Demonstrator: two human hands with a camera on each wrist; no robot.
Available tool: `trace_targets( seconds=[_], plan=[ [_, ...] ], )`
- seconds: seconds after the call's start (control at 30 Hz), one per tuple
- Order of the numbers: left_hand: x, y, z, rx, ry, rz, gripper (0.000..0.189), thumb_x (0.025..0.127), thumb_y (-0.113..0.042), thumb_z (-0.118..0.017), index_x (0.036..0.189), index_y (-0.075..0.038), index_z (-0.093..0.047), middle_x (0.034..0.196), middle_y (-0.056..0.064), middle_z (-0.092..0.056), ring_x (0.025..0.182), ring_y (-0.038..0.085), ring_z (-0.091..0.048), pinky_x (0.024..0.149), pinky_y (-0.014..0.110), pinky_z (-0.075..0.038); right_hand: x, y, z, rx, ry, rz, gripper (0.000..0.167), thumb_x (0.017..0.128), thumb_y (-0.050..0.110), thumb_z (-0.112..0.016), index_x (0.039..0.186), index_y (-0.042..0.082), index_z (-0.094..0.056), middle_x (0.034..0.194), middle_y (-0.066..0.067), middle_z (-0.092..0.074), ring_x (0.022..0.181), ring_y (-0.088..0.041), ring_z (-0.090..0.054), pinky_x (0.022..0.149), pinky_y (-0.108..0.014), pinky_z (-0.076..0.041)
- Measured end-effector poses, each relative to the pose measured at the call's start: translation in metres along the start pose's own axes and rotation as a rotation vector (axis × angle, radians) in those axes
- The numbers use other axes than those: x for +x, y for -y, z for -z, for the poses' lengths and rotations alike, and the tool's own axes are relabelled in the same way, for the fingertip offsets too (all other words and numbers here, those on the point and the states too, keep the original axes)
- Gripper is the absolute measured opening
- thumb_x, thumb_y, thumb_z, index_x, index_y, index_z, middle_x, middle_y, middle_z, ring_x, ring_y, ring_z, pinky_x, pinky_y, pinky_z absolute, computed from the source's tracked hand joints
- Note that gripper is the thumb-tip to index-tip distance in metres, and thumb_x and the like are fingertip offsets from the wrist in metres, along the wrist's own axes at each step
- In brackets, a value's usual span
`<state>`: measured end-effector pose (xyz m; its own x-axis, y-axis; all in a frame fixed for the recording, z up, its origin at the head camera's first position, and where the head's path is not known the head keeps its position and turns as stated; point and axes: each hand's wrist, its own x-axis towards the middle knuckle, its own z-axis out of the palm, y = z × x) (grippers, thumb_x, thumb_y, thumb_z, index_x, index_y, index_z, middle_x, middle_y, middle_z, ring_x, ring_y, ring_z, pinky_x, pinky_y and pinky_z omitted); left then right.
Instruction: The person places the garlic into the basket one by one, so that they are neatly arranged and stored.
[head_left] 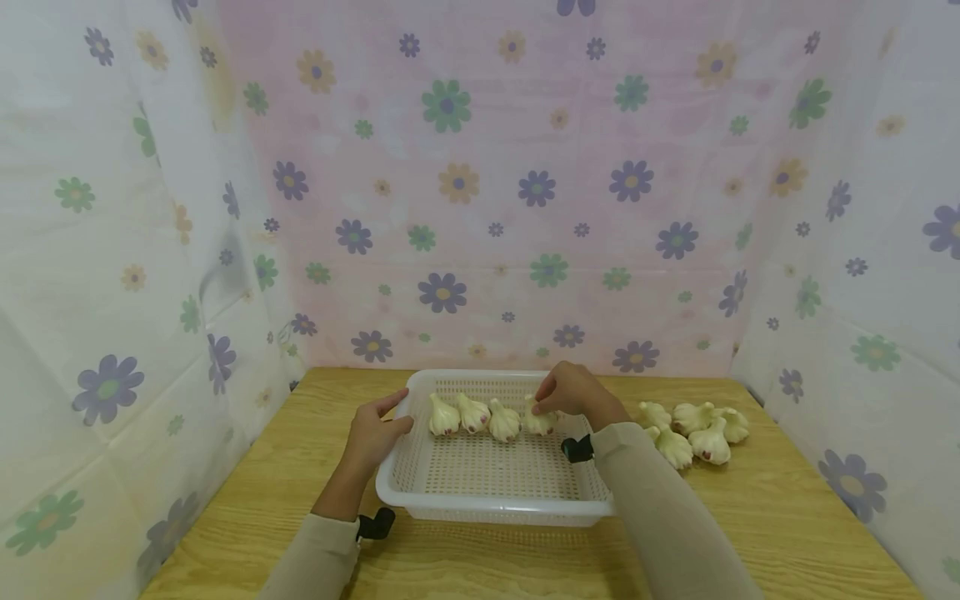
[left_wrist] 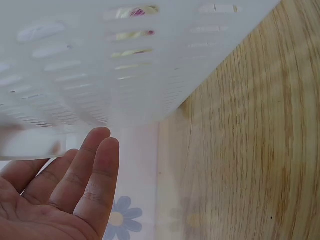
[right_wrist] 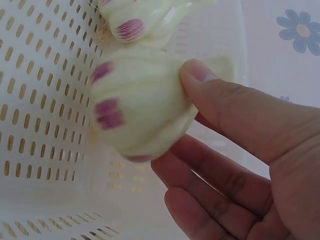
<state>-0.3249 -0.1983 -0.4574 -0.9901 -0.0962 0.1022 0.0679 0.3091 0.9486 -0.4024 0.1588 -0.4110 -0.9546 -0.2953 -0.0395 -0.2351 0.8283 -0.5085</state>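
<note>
A white plastic basket [head_left: 495, 503] with slotted walls stands on the table. My left hand [head_left: 372, 433] holds its left rim; in the left wrist view the fingers [left_wrist: 100, 175] extend outside the slotted wall, under the rim. At the basket's back right, my right hand [head_left: 573, 390] pinches a garlic bulb [head_left: 540, 422] between thumb and fingers. Up close, this bulb [right_wrist: 140, 105] is pale with purple patches, its stem under the thumb. Left of it, three more garlic bulbs [head_left: 474, 412] sit in a row along the basket's back.
Several garlic bulbs [head_left: 709, 442] lie in a pile on the wooden table [head_left: 787, 517], right of the basket and partly behind the right forearm. A flowered cloth [head_left: 487, 208] hangs behind the table and along both sides.
</note>
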Motion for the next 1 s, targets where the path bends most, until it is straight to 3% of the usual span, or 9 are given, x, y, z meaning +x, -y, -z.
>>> trace_targets(
  seconds=[0.47,1.0],
  plan=[
    [0.0007,0.0000,-0.0010,-0.010,-0.012,-0.007,0.062,0.086,-0.010,-0.068,0.148,-0.015,-0.060,0.158,0.018,-0.047,0.118,0.039,-0.069,0.078,0.043,-0.064,-0.0011,0.0044,-0.0011,-0.052,0.034,-0.002,0.018,0.083,0.030,-0.087,0.097,0.020,-0.083,0.097,0.004,-0.078,0.080,-0.015,-0.070,0.080,-0.043,-0.061],
    [0.0006,-0.0003,-0.0014,0.002,-0.008,0.000,0.062,0.088,-0.011,-0.067,0.149,-0.017,-0.058,0.159,0.018,-0.047,0.117,0.040,-0.070,0.076,0.043,-0.065,-0.0020,0.0039,-0.0021,-0.032,0.028,0.011,0.009,0.085,0.031,-0.085,0.091,0.024,-0.083,0.092,0.006,-0.077,0.079,-0.019,-0.071,0.077,-0.041,-0.060]
  ],
)
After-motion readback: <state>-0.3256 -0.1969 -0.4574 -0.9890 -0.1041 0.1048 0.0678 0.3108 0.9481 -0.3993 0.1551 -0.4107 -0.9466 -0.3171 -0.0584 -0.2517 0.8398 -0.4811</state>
